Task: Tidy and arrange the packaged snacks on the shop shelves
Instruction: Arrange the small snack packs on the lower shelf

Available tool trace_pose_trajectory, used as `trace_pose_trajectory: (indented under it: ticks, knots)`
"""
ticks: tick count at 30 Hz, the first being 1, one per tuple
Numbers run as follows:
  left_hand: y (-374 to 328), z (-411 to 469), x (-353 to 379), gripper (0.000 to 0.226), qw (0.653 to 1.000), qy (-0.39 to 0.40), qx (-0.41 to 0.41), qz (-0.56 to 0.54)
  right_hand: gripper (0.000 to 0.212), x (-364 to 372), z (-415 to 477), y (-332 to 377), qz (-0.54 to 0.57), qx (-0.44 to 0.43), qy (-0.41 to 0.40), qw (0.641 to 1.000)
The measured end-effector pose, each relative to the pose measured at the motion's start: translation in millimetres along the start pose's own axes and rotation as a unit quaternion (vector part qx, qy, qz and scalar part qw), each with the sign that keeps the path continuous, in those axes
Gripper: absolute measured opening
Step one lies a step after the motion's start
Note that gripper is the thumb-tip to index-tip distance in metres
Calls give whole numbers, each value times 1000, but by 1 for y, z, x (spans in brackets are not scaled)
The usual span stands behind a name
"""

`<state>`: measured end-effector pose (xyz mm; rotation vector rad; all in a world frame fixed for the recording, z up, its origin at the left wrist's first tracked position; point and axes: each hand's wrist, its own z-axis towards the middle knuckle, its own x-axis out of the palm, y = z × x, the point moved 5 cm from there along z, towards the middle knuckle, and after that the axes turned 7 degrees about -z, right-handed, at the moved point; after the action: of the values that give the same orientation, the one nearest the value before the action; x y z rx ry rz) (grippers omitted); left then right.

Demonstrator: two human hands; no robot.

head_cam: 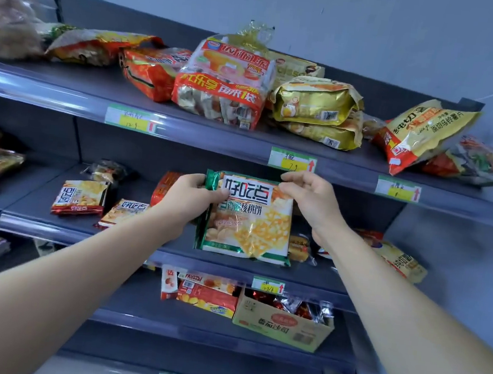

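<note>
1. Holding the green biscuit pack (pixel 250 227) upright at the middle shelf (pixel 80 231) front: left hand (pixel 195 195) is gripping its left edge, right hand (pixel 311 200) is pinching its top right corner.
2. Top shelf (pixel 65 94) bags (pixel 222 91) and small packs (pixel 79 198) are lying jumbled; most tidying looks undone.

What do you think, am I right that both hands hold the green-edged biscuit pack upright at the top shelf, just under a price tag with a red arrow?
Not quite. The head view shows the left hand and right hand holding the green-edged biscuit pack upright at the middle shelf, not the top one, just under the price tag with a red arrow.
</note>
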<state>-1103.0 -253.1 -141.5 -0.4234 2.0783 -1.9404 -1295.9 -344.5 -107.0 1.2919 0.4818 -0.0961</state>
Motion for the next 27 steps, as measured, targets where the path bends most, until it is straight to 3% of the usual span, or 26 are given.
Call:
trace_pose_trajectory:
  ticks: [5,8,9,13,15,17,20,21,27]
  knots:
    - [39,20,4,53,997,-41,-62,-10,25,5,1,-52,-4,86,53,995]
    - [59,27,13,31,994,-54,-85,-41,25,10,2,-80,5,119,106,987]
    - [66,29,15,28,993,-62,-91,-43,33,12,3,-87,11,130,122,984]
    - [84,35,18,33,989,-93,-105,-49,97,24,10,-109,3,150,166,975]
    - [92,36,16,30,987,-104,-113,-55,106,33,18,-123,15,149,167,975]
    - [99,37,10,36,984,-121,-113,-66,93,45,20,-125,22,152,165,974]
    - [110,40,-9,48,979,-150,-124,-62,41,66,24,-129,36,157,163,973]
    - [115,42,-18,47,978,-155,-131,-51,33,75,26,-131,38,159,159,974]
    - [134,56,-74,34,973,-157,-170,8,13,136,44,-141,32,206,111,972]
